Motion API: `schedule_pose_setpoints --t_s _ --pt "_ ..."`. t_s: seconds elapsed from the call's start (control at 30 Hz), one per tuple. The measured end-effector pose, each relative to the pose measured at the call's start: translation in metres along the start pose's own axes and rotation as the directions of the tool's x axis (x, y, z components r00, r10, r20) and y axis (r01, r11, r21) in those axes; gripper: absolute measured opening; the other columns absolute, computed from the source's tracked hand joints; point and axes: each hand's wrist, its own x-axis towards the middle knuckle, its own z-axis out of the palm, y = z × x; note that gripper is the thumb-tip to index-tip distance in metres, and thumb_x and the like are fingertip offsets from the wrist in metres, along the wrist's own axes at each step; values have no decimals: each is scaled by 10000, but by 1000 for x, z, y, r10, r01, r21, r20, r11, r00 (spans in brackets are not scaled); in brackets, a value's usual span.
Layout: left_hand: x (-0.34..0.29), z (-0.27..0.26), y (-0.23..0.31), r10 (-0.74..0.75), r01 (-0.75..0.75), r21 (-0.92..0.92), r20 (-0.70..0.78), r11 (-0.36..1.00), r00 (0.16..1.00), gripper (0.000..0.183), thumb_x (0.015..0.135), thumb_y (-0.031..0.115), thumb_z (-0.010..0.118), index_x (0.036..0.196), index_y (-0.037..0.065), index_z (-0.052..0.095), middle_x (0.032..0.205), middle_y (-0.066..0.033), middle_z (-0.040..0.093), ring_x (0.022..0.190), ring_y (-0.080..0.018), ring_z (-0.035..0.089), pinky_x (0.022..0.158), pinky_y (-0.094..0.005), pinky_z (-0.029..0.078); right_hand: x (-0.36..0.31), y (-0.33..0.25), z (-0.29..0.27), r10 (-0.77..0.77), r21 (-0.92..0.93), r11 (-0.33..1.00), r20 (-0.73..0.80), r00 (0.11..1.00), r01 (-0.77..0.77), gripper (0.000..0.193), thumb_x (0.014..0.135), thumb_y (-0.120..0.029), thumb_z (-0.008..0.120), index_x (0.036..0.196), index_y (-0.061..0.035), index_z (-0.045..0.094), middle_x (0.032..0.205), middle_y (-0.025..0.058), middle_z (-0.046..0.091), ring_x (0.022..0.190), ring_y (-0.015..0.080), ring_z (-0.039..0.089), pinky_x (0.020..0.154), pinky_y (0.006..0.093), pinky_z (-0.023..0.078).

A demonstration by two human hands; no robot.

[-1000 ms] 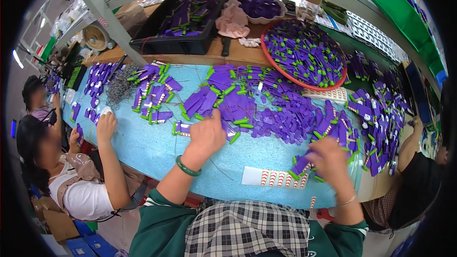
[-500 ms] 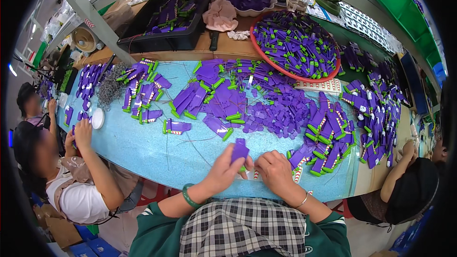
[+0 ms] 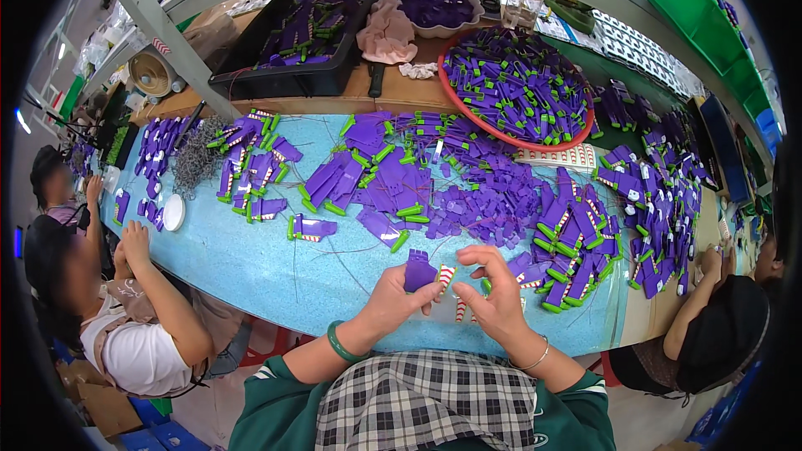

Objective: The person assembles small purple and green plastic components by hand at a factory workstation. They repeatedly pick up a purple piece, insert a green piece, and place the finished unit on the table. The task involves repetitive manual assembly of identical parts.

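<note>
My left hand [image 3: 394, 299] grips a purple plastic wing-shaped piece [image 3: 419, 271] above the near part of the blue table. A red-and-white striped sticker [image 3: 446, 276] shows at the piece's right end, beside my left thumb. Just right of it, my right hand [image 3: 501, 301] is open, its thumb and fingers curved apart with nothing visible between them. Below and between the hands lies a strip of striped stickers [image 3: 460, 309], partly covered by my right hand. Purple pieces with green ends and striped stickers [image 3: 576, 242] are heaped just beyond my right hand.
Loose purple pieces [image 3: 489, 200] cover the table's middle. Behind them stand a red basket [image 3: 444, 75] and a black tray [image 3: 284, 82], both filled with purple parts. A white round lid [image 3: 174, 212] lies at left. Co-workers sit on both sides. A grey shelf frame [image 3: 188, 75] rises behind.
My right hand has lifted off the sticker strip and its fingers have spread. A striped sticker now shows on the end of the purple piece, which my left hand has turned slightly.
</note>
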Motion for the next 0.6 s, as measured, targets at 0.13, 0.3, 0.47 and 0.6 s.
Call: schedule_pose_setpoints --t_s 0.13,0.3,0.47,0.6 --pt "-1 0 2 12 -8 -102 46 995 999 220 932 129 559 1114 11 520 912 -68 621 737 -126 604 589 -272 518 -4 20 3 16 74 997 142 990 -27 150 815 -102 690 905 -26 597 932 73 622 859 188 603 752 302 466" --pt "-1 3 7 -85 121 -414 104 902 991 382 974 131 446 1337 80 339 1227 -93 512 1076 -185 556 807 -373 556 -6 26 10 177 271 939 141 974 -210 101 822 -62 677 850 -15 592 855 42 601 792 113 562 738 272 458" --pt "-1 2 4 -92 180 -501 195 846 977 412 973 110 435 1370 86 325 1288 -101 486 1183 -229 519 916 -433 522 -6 33 12 165 187 964 146 975 -191 90 815 -30 674 841 -11 590 809 21 594 765 95 550 732 257 458" --pt "-1 3 3 -76 176 -511 210 841 975 417 969 95 428 1372 86 323 1289 -106 485 1204 -237 503 936 -445 506 -7 34 12 180 180 962 144 973 -205 95 810 -22 679 847 -10 593 817 23 588 775 94 544 736 252 450"
